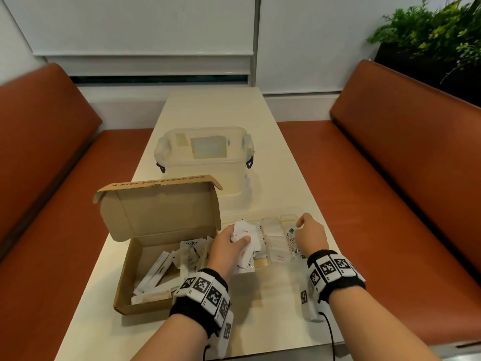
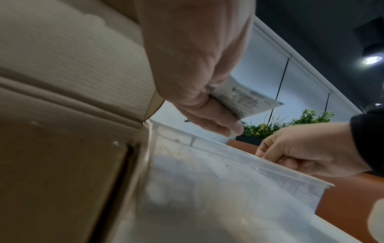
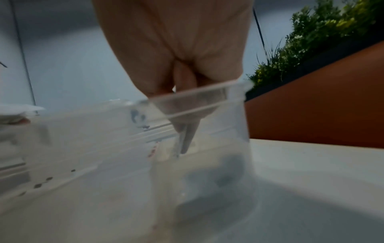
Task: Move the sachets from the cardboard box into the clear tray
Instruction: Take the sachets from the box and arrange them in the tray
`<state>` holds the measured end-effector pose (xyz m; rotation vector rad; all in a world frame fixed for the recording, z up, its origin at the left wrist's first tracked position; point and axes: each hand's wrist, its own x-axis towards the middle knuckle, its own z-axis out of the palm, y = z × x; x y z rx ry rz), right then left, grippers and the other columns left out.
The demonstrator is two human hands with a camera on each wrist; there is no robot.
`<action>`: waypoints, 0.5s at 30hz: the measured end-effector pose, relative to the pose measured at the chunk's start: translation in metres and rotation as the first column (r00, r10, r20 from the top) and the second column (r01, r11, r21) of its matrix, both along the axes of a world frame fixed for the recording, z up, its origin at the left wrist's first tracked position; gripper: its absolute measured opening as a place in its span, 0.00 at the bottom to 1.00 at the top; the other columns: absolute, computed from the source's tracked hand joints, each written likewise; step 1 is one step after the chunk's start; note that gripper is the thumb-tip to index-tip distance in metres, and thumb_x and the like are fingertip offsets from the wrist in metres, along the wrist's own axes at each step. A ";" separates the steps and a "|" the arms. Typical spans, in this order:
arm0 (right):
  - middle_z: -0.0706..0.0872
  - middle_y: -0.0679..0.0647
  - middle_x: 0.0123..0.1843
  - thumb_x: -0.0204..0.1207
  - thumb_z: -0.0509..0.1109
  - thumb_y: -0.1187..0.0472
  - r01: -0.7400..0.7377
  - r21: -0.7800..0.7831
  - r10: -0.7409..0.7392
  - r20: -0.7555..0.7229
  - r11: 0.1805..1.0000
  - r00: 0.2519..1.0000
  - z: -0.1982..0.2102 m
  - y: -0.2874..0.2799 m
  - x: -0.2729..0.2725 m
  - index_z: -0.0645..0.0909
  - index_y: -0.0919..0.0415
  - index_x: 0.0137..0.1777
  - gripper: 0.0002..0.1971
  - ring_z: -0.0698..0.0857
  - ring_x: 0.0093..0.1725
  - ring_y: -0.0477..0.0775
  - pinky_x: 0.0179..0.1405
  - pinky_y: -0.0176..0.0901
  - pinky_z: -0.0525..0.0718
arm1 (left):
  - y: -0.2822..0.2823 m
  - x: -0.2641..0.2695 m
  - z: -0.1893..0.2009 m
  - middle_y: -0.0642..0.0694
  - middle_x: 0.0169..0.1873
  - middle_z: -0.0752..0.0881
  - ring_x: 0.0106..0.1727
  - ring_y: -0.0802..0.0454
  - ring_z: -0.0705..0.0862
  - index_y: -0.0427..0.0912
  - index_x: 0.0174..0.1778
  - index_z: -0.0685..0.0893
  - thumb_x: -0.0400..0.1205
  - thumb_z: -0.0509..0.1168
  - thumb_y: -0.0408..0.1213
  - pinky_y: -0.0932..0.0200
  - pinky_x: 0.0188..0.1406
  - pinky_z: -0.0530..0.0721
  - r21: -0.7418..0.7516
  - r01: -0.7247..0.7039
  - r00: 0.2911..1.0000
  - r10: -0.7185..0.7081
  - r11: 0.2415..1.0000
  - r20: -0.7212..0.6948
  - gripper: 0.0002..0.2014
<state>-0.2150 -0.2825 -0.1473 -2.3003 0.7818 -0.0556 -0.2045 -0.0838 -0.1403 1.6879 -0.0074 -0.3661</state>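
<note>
From my head view, my left hand (image 1: pixel 229 243) pinches a small bunch of white sachets (image 1: pixel 242 231) between thumb and curled fingers, held over the left end of the clear tray (image 1: pixel 289 217); the left wrist view shows 1 printed sachet clamped under the thumb. My right hand (image 1: pixel 311 234) hangs over the right end of the tray with its fingers bent downward. The right wrist view shows a fingertip (image 3: pixel 188 139) reaching down inside the tray behind its clear wall, but that picture is blurred and I cannot tell whether the fingers grip anything.

The tray sits just right of the cardboard box (image 1: pixel 135 269), touching or nearly so, and already holds rows of white sachets plus a green-printed one (image 1: pixel 291 237). More sachets and long white sticks (image 1: pixel 156 274) lie loose in the open box, its lid standing up. A lidded clear container (image 1: pixel 205 162) stands behind both on the pale table (image 1: pixel 273 308).
</note>
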 end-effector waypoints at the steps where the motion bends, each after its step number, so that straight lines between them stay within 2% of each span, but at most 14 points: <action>1: 0.83 0.64 0.42 0.72 0.52 0.77 0.019 0.042 -0.020 0.010 0.999 1.000 -0.002 0.000 0.002 0.72 0.61 0.46 0.13 0.85 0.39 0.64 0.36 0.51 0.84 | 0.000 0.000 0.000 0.46 0.52 0.87 0.52 0.49 0.86 0.43 0.64 0.80 0.83 0.64 0.30 0.61 0.47 0.84 -0.002 0.000 1.000 0.000 1.000 -0.001 0.14; 4: 0.86 0.69 0.40 0.72 0.46 0.78 0.037 0.157 -0.038 0.003 0.987 0.999 -0.007 0.002 0.005 0.72 0.61 0.43 0.16 0.85 0.26 0.60 0.30 0.51 0.85 | 0.001 0.001 0.001 0.45 0.54 0.87 0.55 0.48 0.86 0.44 0.65 0.79 0.83 0.64 0.29 0.57 0.53 0.85 -0.009 0.000 1.000 0.000 1.000 0.001 0.15; 5: 0.86 0.69 0.41 0.73 0.46 0.79 0.022 0.152 -0.020 -0.020 0.988 1.000 -0.010 0.002 0.005 0.74 0.62 0.43 0.17 0.86 0.26 0.60 0.32 0.52 0.86 | 0.001 0.001 0.001 0.45 0.53 0.87 0.55 0.47 0.86 0.44 0.64 0.80 0.83 0.64 0.29 0.55 0.54 0.85 -0.009 0.000 1.000 0.000 1.000 0.004 0.14; 7: 0.85 0.64 0.45 0.72 0.50 0.80 -0.037 0.068 0.042 -0.063 0.997 0.997 -0.012 0.002 0.007 0.78 0.63 0.43 0.17 0.88 0.37 0.63 0.36 0.52 0.87 | 0.002 0.001 0.000 0.46 0.52 0.87 0.54 0.48 0.86 0.44 0.62 0.80 0.83 0.64 0.29 0.56 0.52 0.85 -0.014 0.000 1.000 0.000 1.000 0.005 0.13; 9: 0.85 0.61 0.47 0.73 0.53 0.79 -0.118 -0.051 0.114 -0.084 0.992 0.990 -0.014 0.001 0.007 0.82 0.65 0.46 0.17 0.86 0.43 0.63 0.39 0.48 0.85 | 0.003 0.001 -0.001 0.49 0.48 0.87 0.50 0.52 0.86 0.45 0.60 0.81 0.82 0.64 0.29 0.62 0.47 0.85 -0.023 -0.004 1.000 0.004 1.000 0.005 0.12; 12: 0.87 0.61 0.47 0.75 0.56 0.75 -0.199 -0.164 0.182 -0.117 0.966 0.976 -0.016 0.000 0.007 0.83 0.64 0.49 0.15 0.85 0.43 0.61 0.37 0.41 0.78 | 0.005 0.002 -0.002 0.53 0.44 0.87 0.46 0.54 0.86 0.47 0.57 0.82 0.82 0.65 0.28 0.61 0.47 0.85 -0.023 -0.016 1.000 0.016 1.000 0.005 0.12; 15: 0.87 0.61 0.47 0.78 0.58 0.71 -0.201 -0.244 0.182 -0.098 0.949 0.978 -0.015 0.001 0.008 0.76 0.61 0.56 0.10 0.84 0.41 0.61 0.36 0.43 0.78 | 0.006 0.001 -0.001 0.54 0.43 0.87 0.46 0.55 0.87 0.50 0.55 0.81 0.82 0.65 0.29 0.60 0.46 0.86 -0.020 -0.018 1.000 0.018 1.000 -0.003 0.12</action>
